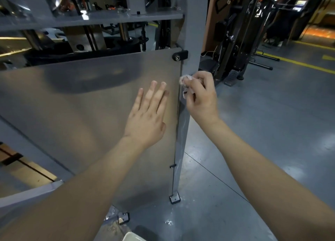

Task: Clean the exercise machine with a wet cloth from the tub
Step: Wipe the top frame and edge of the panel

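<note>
My right hand (201,97) is clenched round the cloth (184,81), a bunched wad that pokes out past my knuckles and presses on the grey upright post (193,32) of the exercise machine (90,19), right where the post meets the edge of the panel (81,104). My left hand (146,113) lies flat and released, fingers straight, on the panel just to the left of the right one. To wipe well, I judge I should keep the wad tight to the post and draw it down the seam below my fist, where pale streaks (183,128) show, then work up to the black bracket (179,55) above my knuckles. The left palm should brace the panel so it does not flex. A white rim (132,238) far below my wrists may be the tub; I cannot tell
</note>
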A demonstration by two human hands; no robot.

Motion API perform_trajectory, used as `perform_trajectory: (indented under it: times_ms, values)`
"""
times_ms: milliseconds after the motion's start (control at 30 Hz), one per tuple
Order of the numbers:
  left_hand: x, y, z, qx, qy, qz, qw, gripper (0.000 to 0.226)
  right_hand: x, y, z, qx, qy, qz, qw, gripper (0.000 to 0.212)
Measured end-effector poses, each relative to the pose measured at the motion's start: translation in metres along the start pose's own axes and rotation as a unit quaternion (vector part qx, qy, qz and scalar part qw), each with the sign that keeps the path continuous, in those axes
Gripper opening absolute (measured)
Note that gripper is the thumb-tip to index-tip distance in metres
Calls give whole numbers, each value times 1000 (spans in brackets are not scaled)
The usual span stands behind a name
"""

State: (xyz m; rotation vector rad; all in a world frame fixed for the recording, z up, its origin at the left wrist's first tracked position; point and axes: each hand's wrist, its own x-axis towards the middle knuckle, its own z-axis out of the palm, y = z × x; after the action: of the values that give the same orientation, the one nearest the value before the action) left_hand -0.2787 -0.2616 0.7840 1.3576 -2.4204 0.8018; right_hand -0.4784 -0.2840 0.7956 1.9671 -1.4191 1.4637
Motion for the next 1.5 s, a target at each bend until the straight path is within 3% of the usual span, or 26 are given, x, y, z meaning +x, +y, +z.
perform_trajectory:
  times_ms: [67, 200, 300, 467, 600, 667, 833, 900, 1067, 1200, 1333, 1400, 1500]
  values:
    - [0, -1, 3, 12, -12, 0, 1000, 92, -24, 3, 7, -7, -14, -27, 1000, 25]
    - [2, 2, 6, 32, -34, -5, 999, 97, -81, 13, 18, -29, -145, 34, 988, 30]
    - [2, 4, 4, 32, -43, -13, 998, 97, -78, 13, 6, 2, -183, 17, 983, 33]
    - [2, 5, 5, 14, -40, -17, 999, 96, -23, 10, -7, 25, -66, 22, 997, 24]
    - [2, 8, 7, 10, -38, -23, 999, 94, -47, 13, 7, 20, -45, 4, 999, 37]
    - [3, 8, 6, 11, -40, -25, 999, 93, -70, 16, 11, 19, -84, 7, 996, 43]
    - [1, 18, 0, -15, -36, -37, 999, 93, -118, 36, 18, -37, -265, 80, 960, 35]
    - [-1, 20, -3, -33, -18, -46, 998, 94, -106, 30, 9, -13, -240, 88, 967, 33]
    - [-19, 30, 12, -69, -11, -19, 997, 91, -71, 30, 9, 4, -85, 56, 995, 19]
    - [-36, 32, 33, -75, -36, 3, 997, 91, -105, 33, 29, 10, -97, 63, 993, 10]
    - [-39, 22, 40, -82, -54, 41, 994, 87, -128, 35, 31, 15, -168, 82, 982, 33]
    - [-38, 20, 41, -82, -54, 46, 994, 82, -119, 33, 25, 28, -183, 92, 979, 35]
    - [-37, 20, 43, -80, -58, 44, 994, 75, -104, 31, 22, 95, -128, 120, 980, 21]
